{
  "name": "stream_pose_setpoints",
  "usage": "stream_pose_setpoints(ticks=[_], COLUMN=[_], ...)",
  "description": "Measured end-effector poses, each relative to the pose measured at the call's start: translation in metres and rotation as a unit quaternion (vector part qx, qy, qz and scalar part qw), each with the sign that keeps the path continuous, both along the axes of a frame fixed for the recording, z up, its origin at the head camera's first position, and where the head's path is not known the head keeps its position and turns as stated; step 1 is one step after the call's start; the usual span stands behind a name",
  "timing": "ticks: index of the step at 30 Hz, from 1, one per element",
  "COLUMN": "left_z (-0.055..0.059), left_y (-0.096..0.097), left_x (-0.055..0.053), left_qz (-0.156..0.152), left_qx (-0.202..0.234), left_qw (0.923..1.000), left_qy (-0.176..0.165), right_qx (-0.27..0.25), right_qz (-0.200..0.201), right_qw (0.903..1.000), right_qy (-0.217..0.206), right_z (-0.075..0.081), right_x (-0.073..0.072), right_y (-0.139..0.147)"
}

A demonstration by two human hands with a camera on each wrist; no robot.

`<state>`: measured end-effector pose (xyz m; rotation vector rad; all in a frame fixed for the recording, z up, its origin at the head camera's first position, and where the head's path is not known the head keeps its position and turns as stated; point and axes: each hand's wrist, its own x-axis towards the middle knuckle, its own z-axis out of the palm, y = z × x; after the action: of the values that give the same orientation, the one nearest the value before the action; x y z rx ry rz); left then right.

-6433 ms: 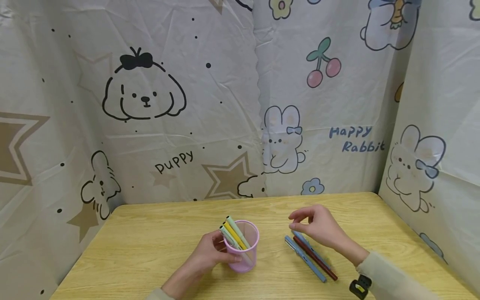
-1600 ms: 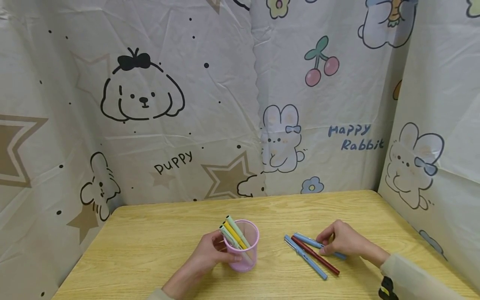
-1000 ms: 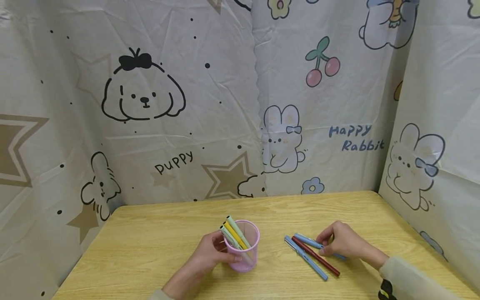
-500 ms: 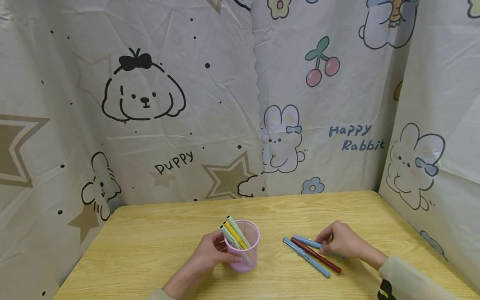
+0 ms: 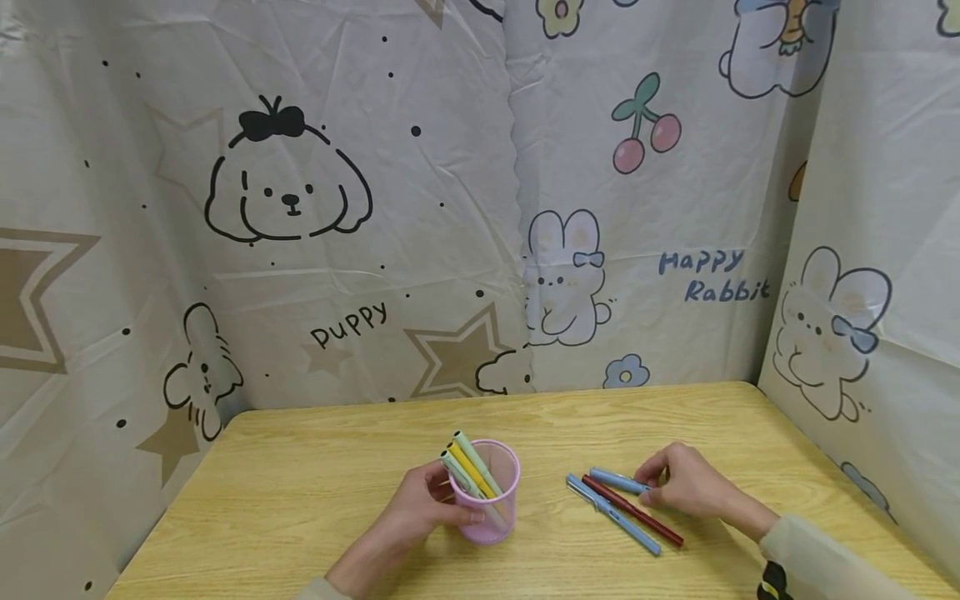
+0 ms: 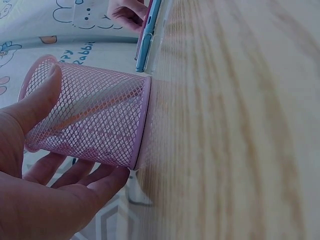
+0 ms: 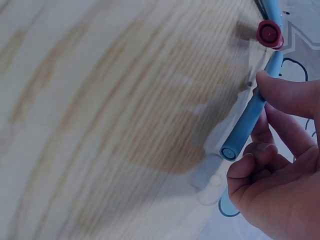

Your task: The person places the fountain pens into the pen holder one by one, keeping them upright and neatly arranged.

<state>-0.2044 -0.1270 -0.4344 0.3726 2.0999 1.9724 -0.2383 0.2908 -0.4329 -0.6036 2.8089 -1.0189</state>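
Observation:
My left hand [image 5: 412, 508] holds a pink mesh pen cup [image 5: 504, 512] from its left side, with the thumb across the front. Light green pens [image 5: 478, 467] and a yellow pen [image 5: 471, 471] lean inside it. Over on the right, my right hand [image 5: 690, 483] pinches a blue pen [image 5: 617, 480] between thumb and fingers. In the right wrist view, the near end of this blue pen [image 7: 245, 125] looks slightly raised off the table. A dark red pen [image 5: 637, 512] and a second blue pen [image 5: 626, 527] lie side by side just left of that hand.
The wooden table [image 5: 322, 475] carries the cup and pens. Behind it hangs a pale printed curtain [image 5: 450, 167], which also closes off both sides. A dark band [image 5: 772, 581] sits on the right wrist.
My right hand has moved right and nearer from the pens' far ends and now pinches the far blue pen, which has swung away from the red one. The left hand and cup stay put.

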Motion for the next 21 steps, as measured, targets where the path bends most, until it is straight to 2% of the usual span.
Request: stream_pose_setpoints(ticks=[7, 21], left_z=[-0.0003, -0.0026], left_y=[0.0003, -0.0002], left_x=[0.0000, -0.0018], left_qz=[0.000, 0.000], left_qx=[-0.001, 0.005], left_qw=[1.0000, 1.0000], left_qy=[-0.001, -0.002], right_qx=[-0.018, -0.059], right_qz=[0.002, -0.002], right_qw=[0.9998, 0.9979], right_qy=[0.001, -0.028], right_z=[0.0005, 0.0030], right_x=[0.0007, 0.0029], right_y=[0.0004, -0.0038])
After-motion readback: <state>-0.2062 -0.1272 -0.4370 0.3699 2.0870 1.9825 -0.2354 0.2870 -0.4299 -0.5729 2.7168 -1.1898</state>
